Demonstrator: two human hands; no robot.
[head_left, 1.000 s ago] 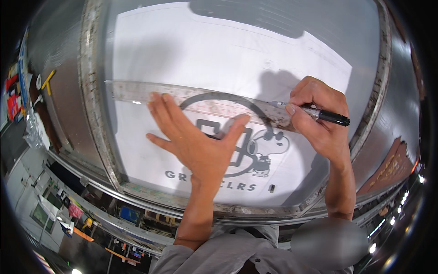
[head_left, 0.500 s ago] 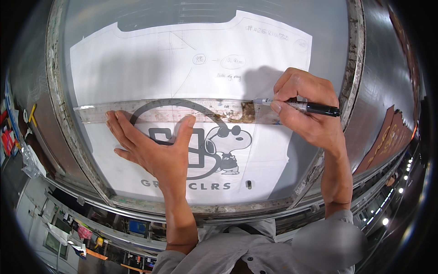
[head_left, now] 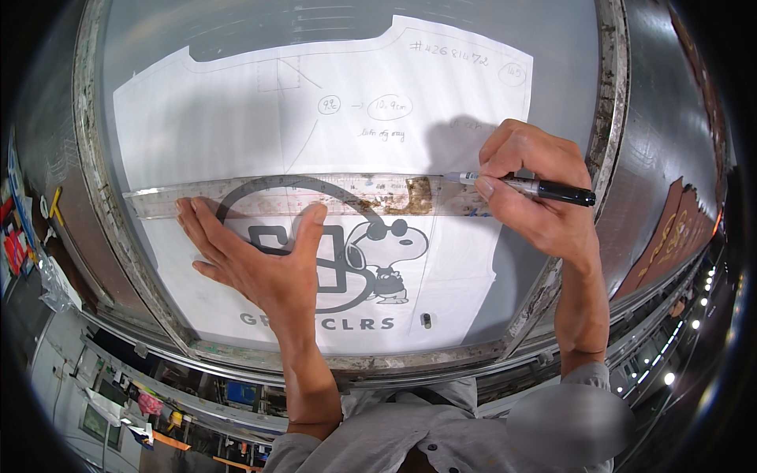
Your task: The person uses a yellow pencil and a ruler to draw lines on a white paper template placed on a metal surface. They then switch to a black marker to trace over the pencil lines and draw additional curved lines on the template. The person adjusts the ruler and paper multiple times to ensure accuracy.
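Note:
A worn clear ruler (head_left: 359,195) lies across a white paper pattern (head_left: 449,91) with pencil notes and a grey printed logo with a cartoon dog. My left hand (head_left: 260,264) rests with fingers and thumb spread, their tips pressing the ruler down near its left half. Pinched in my right hand (head_left: 536,189) is a marker pen (head_left: 560,191) with a black end. Its fine tip points left and meets the ruler's upper edge, right of a brown stain. Part of the logo is hidden under my left hand.
A stained screen frame (head_left: 95,197) borders the grey surface under the paper. Below the logo's right side sits a small dark object (head_left: 426,320). Brown panels flank the frame. At far left are a yellow-handled tool (head_left: 55,203) and crumpled clear plastic (head_left: 55,288).
The whole view has shifted slightly. Along the ruler's upper edge, my right hand and the marker pen have moved a little to the right. My left hand stays on the ruler.

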